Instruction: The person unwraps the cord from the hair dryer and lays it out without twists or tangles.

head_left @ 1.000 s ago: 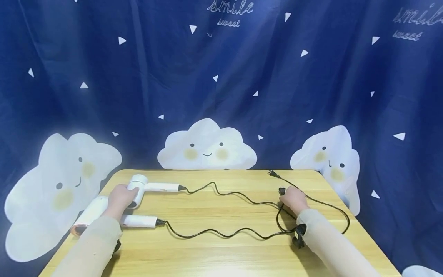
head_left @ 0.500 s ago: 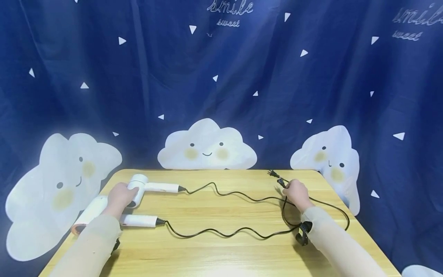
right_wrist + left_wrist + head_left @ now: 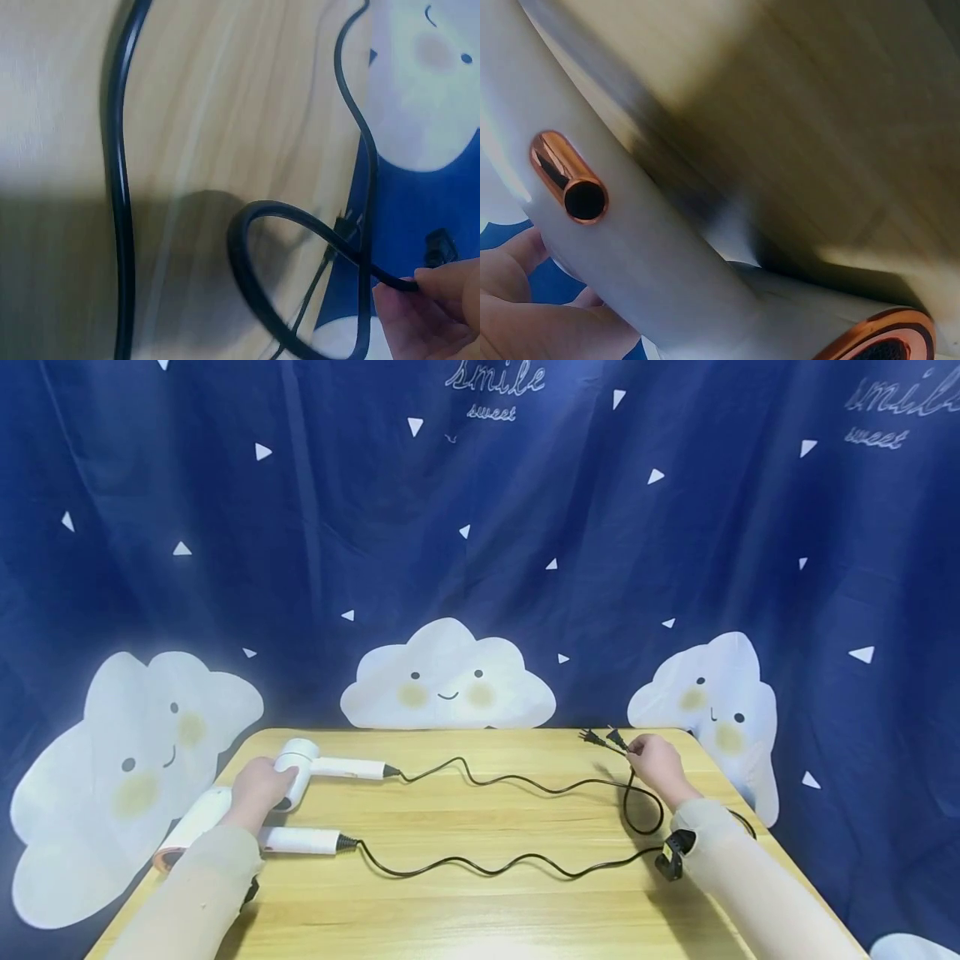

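Observation:
My left hand [image 3: 258,789] grips the head of the farther white hair dryer [image 3: 348,767], its thumb lying along the body. A second white hair dryer [image 3: 300,840] lies closer to me, partly hidden under my left forearm; its copper-coloured switch [image 3: 570,176] faces up in the left wrist view. On the right, my right hand [image 3: 658,768] pinches a black cord [image 3: 394,282] between thumb and fingers, just behind its two-pin plug [image 3: 617,737]. That plug is held above the table, and the cord hangs below it in a loop.
Another two-pin plug [image 3: 591,737] is close to the held one, by the far edge of the wooden table [image 3: 465,918]. The nearer dryer's black cord [image 3: 487,864] runs wavily rightward. Behind the table hangs a blue curtain [image 3: 450,527] with cloud prints.
My right hand has risen and moved away toward the far right, bringing the pinched cord and plug up beside the other plug. The cord loop has shifted with it. My left hand stays put.

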Tool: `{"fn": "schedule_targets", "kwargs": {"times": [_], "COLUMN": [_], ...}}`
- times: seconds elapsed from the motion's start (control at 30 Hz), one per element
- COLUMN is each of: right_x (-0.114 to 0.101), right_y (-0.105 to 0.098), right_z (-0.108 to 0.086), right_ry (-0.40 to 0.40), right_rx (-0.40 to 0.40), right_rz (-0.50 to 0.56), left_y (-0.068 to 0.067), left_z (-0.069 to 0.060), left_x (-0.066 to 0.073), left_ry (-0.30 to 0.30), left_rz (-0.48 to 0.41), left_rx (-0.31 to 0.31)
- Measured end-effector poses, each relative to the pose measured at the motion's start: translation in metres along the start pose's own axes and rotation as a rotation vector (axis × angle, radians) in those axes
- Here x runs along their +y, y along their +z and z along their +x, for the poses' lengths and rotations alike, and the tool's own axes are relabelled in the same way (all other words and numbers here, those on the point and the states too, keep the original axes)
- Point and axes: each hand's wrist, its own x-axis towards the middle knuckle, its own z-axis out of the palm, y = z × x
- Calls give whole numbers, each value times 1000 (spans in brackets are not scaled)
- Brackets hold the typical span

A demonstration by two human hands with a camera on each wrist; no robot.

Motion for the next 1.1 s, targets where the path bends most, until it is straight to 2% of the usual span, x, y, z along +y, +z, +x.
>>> {"fn": "schedule_targets", "kwargs": {"times": [0.2, 0.4, 0.63, 0.77, 0.97, 1.1], "right_x": [13, 23, 37, 43, 49, 53], "right_y": [-11, -22, -31, -33, -32, -30], "right_z": [2, 0, 2, 3, 3, 4], "right_ry": [-53, -80, -71, -104, -167, -175], "right_rx": [72, 128, 99, 97, 113, 92], "right_rz": [-40, -58, -85, -102, -135, -149], "left_y": [-3, -3, -4, -4, -3, -3], "left_z": [0, 1, 1, 0, 0, 0], "left_x": [6, 5, 3, 3, 3, 2], "left_ry": [10, 10, -1, -9, 3, 4], "left_rz": [26, 32, 21, 15, 63, 97], "left_rx": [5, 7, 10, 8, 18, 29]}}
